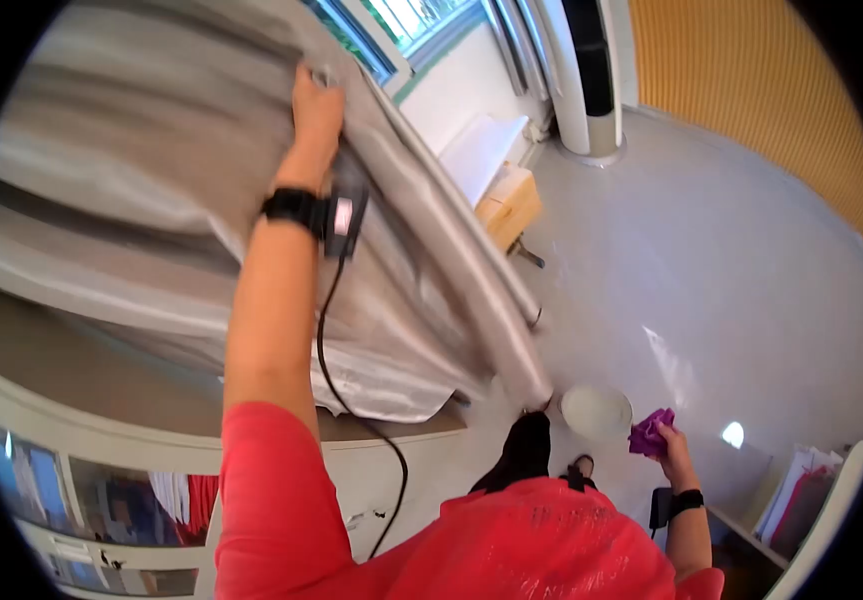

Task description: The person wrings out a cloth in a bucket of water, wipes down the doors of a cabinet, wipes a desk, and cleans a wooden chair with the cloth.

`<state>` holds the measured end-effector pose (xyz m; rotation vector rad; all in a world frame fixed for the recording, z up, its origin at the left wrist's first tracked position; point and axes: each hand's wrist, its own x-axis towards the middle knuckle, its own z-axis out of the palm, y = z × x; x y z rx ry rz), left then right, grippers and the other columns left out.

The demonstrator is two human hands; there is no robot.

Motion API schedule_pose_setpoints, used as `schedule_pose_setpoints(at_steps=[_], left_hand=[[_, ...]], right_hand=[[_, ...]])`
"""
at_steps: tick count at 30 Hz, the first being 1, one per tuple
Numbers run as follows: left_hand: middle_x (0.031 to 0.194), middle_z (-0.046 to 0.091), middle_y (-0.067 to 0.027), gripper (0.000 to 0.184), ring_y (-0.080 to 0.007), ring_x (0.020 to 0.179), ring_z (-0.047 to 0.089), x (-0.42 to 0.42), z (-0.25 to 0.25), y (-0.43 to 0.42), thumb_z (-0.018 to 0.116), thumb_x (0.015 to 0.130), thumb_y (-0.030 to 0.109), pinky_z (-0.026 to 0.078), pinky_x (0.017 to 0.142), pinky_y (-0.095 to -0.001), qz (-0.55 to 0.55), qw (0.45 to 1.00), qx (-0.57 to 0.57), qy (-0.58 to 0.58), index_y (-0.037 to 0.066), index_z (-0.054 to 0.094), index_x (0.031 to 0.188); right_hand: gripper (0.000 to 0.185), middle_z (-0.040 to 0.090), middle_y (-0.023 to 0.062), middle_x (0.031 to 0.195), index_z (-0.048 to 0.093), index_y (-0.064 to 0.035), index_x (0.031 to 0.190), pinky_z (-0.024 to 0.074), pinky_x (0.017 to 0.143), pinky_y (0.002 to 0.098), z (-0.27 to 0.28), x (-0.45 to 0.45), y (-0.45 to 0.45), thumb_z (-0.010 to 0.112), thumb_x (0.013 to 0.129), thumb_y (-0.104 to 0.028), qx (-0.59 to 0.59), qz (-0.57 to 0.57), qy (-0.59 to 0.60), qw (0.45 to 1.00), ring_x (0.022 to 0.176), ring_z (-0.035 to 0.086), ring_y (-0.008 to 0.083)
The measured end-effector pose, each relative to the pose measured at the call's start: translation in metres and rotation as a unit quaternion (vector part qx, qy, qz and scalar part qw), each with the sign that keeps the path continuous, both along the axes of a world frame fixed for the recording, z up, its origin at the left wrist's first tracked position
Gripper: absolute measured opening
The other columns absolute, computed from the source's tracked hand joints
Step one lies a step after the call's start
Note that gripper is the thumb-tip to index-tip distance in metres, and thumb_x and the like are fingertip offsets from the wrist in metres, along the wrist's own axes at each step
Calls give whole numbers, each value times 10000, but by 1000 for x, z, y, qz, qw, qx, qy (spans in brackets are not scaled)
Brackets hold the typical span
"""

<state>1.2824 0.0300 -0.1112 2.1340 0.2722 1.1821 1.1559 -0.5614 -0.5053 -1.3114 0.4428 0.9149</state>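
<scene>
My left hand (317,112) is raised at the upper left, its fingers closed on the edge of a large silvery-beige curtain (151,150). The curtain hangs in wide folds and is drawn out toward the left. Down at the lower right, my right hand (675,455) grips a crumpled purple cloth (651,432). Just left of that cloth, a round whitish basin (596,412) stands on the floor by my feet. Black devices are strapped to both my wrists, and a cable runs from the left one.
Behind the curtain is a window (401,30). A wooden bench (509,205) stands below it, and a tall white appliance (586,90) is beyond. A low cabinet with glass doors (131,500) lies at lower left. A rack with papers (801,490) is at right.
</scene>
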Motion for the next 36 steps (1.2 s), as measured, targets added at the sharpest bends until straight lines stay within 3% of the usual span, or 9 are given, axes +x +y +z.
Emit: schedule_pose_setpoints(at_steps=[5,8,11,12,14,20,27,32,36], left_hand=[[1005,571,-113,545,-226,877,541,105,16,27,565,598,-92,461,714,-326,-52,994,-85,55,-2,475,1128],[967,600,-162,382,-255,870,583,206,8,105,573,644,-26,468,671,-353,-50,998,48,6,2,532,1022],[1305,448,-168,421,-445,1180,388,236,16,48,434,875,194,301,1006,-495,-51,995,-34,73,78,441,1279],[835,635,-178,168,-259,772,621,304,16,179,581,708,80,460,604,-360,155,957,219,114,14,594,861],[917,646,-208,270,-326,863,624,262,42,123,504,810,132,499,688,-394,220,573,680,402,9,630,1014],[985,657,-135,466,-220,890,615,375,5,279,562,859,430,479,806,-322,70,930,263,246,12,660,1038],[1037,596,-241,698,-369,954,569,396,-120,237,504,814,591,437,818,-484,231,799,428,354,-63,613,1032],[1232,492,-288,672,-360,1167,477,375,-209,104,689,736,288,359,1002,-396,-28,906,397,146,-54,450,1262],[646,526,-53,613,-182,578,482,319,-298,-4,627,779,189,426,567,-355,-292,864,297,282,36,414,1333]], right_hand=[[320,633,35,874,558,-86,1023,465,501,266,5,-13,7,548,866,-365,-27,-82,6,996,700,620,135],[314,632,31,871,559,-97,1018,446,490,251,6,-14,18,544,869,-373,-48,-142,36,988,708,616,129],[311,631,30,878,557,-110,1020,444,485,250,-5,-18,22,545,868,-382,-56,-186,44,980,714,614,134],[341,630,33,913,547,-123,1054,444,510,253,-2,-15,27,554,862,-405,-28,-187,43,981,727,617,143],[398,617,142,1040,507,-19,1118,518,788,395,6,-14,37,531,896,-349,58,-247,47,966,919,627,270],[294,657,51,831,623,-47,961,511,627,292,21,-18,12,589,821,-303,-108,-299,127,940,701,636,149],[268,624,36,752,624,-78,961,461,480,280,2,-85,-26,568,724,-190,-248,-356,102,895,602,595,135],[294,579,35,736,585,-56,967,489,520,286,2,-141,-38,484,694,-19,-264,-390,145,870,593,576,158],[309,573,43,741,578,-32,970,501,554,306,-23,-190,-47,463,687,17,-286,-368,162,870,606,570,169]])
